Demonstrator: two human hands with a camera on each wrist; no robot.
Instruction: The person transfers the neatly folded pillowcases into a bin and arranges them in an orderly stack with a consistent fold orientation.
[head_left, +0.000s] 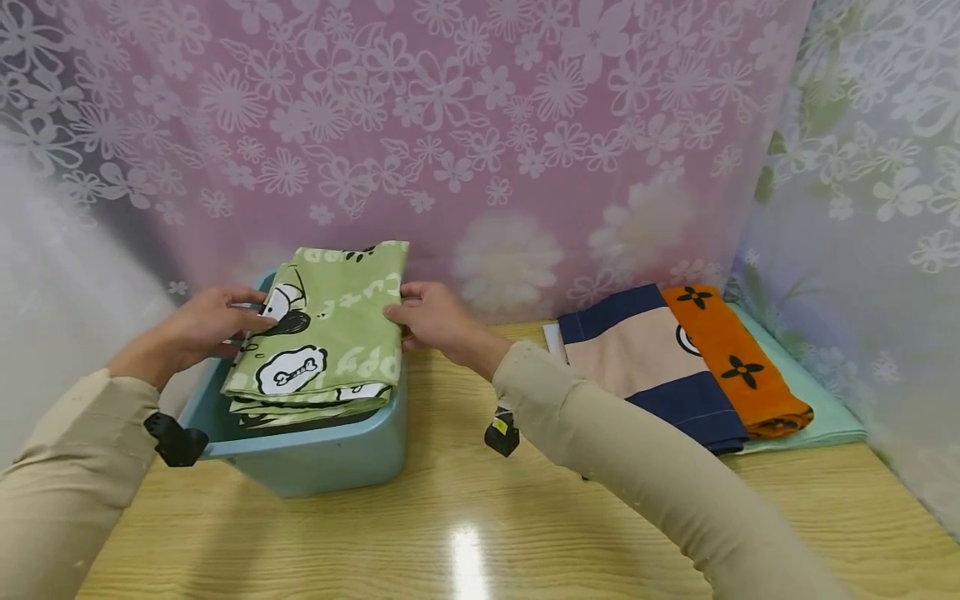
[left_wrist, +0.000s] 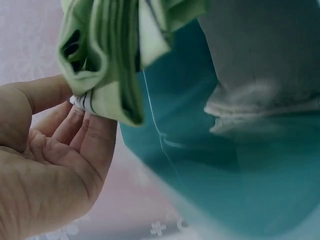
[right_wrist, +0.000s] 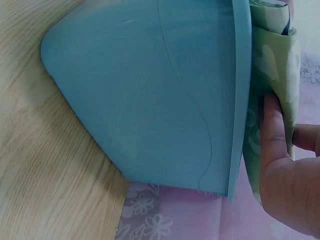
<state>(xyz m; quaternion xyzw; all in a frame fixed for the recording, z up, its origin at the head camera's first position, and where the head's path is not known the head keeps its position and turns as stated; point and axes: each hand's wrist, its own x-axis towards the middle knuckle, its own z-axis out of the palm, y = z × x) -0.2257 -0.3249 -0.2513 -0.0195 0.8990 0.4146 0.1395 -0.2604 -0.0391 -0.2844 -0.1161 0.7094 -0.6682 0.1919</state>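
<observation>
A floral curtain (head_left: 480,125), pink in the middle and pale at the sides, is hung behind and around a wooden worktop (head_left: 480,517). On the left part of the worktop a light blue plastic tub (head_left: 322,458) is set, close to the curtain. In the left wrist view a pale folded cloth (left_wrist: 260,60) can be made out inside the tub.

Over the open top of the tub a folded green cloth (head_left: 322,333) printed with black-and-white cartoon figures is held, its layers stacked and its lower edge lying at the tub's rim. It is gripped from both sides. The left hand (head_left: 206,321) is closed on the cloth's left edge, with the thumb on top and the fingers (left_wrist: 87,135) tucked beneath the folds. The right hand (head_left: 431,317) is clamped on the right edge, thumb above and fingers below, just outside the tub's wall. Both arms are covered by beige sleeves.

Well apart, at the right rear of the worktop, a stack of folded cloths is laid: a mint green cloth (head_left: 825,408) at the bottom, a navy and beige cloth (head_left: 645,367) upon it, and an orange towel (head_left: 735,358) with dark flower marks beside that.
</observation>
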